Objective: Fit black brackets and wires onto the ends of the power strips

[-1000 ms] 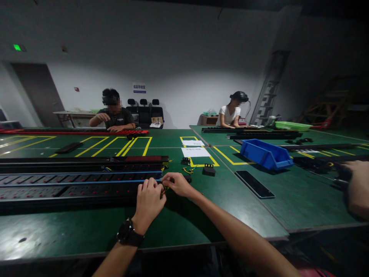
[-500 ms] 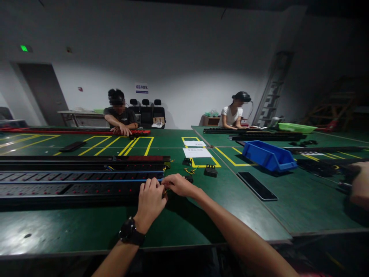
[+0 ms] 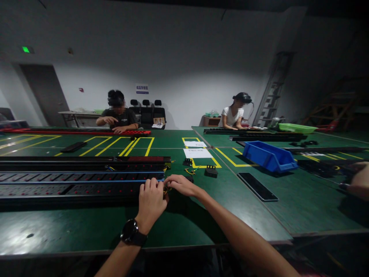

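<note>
My left hand (image 3: 151,201), with a black watch (image 3: 131,231) on its wrist, is closed over the right end of a long black power strip (image 3: 100,189) with a row of red dots. At that same end, my right hand (image 3: 181,185) pinches yellow-green wires (image 3: 167,189); its fingertips are partly hidden and almost touch my left fingers. Behind lie more long black strips (image 3: 138,164), one with loose wire ends. To the right of them sit small black end pieces (image 3: 211,171) and a loose yellow-green wire (image 3: 189,171).
A blue bin (image 3: 268,157) and a dark phone (image 3: 257,186) lie on the green table (image 3: 230,215) to the right. White papers (image 3: 197,153) lie further back. Two people work across the table. Another person's hand (image 3: 359,180) is at the right edge.
My right fingers have shifted slightly at the strip's end, and more of the wires shows. Across the table, the person on the left has raised one hand.
</note>
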### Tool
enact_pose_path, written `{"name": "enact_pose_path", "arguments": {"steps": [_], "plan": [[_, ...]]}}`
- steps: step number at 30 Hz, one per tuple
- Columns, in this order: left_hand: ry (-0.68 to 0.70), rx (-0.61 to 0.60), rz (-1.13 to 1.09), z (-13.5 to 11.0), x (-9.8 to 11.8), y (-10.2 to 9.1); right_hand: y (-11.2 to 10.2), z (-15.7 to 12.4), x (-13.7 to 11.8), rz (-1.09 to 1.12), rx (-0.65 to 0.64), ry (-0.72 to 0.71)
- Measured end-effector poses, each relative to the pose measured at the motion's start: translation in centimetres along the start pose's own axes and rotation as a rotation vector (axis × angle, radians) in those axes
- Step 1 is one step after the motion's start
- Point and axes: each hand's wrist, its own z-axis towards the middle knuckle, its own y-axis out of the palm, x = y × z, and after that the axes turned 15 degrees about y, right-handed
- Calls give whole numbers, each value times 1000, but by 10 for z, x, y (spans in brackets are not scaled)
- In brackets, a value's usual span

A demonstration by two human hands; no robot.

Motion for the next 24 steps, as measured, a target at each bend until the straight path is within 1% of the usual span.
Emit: {"name": "enact_pose_path", "arguments": {"steps": [3, 5, 8, 14, 19, 24], "plan": [[-3, -4, -10, 0, 1, -2, -2, -4, 3, 22, -72, 28], [-17, -2, -1, 0, 1, -3, -2, -7, 4, 24, -89, 21], [-26, 2, 17, -1, 1, -3, -1, -11, 3, 26, -69, 0], [41, 9, -3, -1, -1, -1, -3, -16, -1, 5, -58, -14], [50, 11, -28, 0, -2, 0, -2, -19, 4, 98, 22, -5], [81, 13, -47, 0, -4, 2, -1, -18, 9, 110, 19, 5]]}}
